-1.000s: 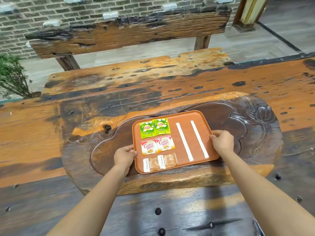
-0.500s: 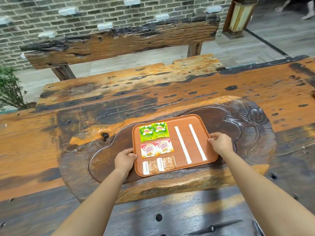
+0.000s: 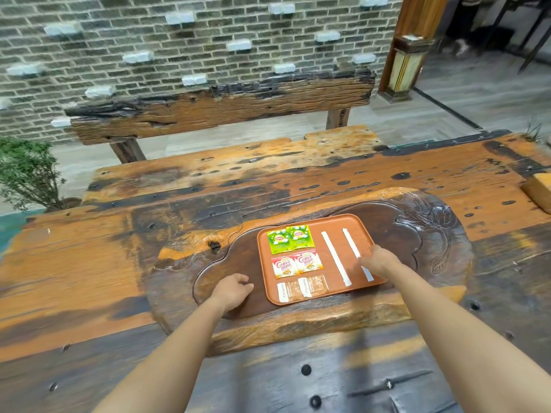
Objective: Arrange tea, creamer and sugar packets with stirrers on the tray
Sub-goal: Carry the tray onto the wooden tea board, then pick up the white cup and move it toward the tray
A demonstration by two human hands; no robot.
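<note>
An orange-brown tray (image 3: 320, 297) lies in the carved hollow of the wooden table. On its left side sit two green tea packets (image 3: 290, 239), two red-and-white creamer packets (image 3: 296, 264) and two brown sugar packets (image 3: 301, 287), in rows from far to near. Two white wrapped stirrers (image 3: 335, 257) lie side by side on its right half. My left hand (image 3: 234, 290) hovers just left of the tray, fingers loosely apart, holding nothing. My right hand (image 3: 377, 260) is over the tray's right part, above the right stirrer, with fingers spread. Both hands look blurred.
The tray rests in a dark carved tea board (image 3: 417, 231) set in a rough plank table. A wooden bench (image 3: 220, 105) stands beyond it before a brick wall. A potted shrub (image 3: 26, 171) is at the left, and a wooden block (image 3: 538, 189) at the table's right edge.
Both hands have let go of the tray's edges. The left hand has drawn back to the left; the right has moved over the stirrers. The view has tilted upward.
</note>
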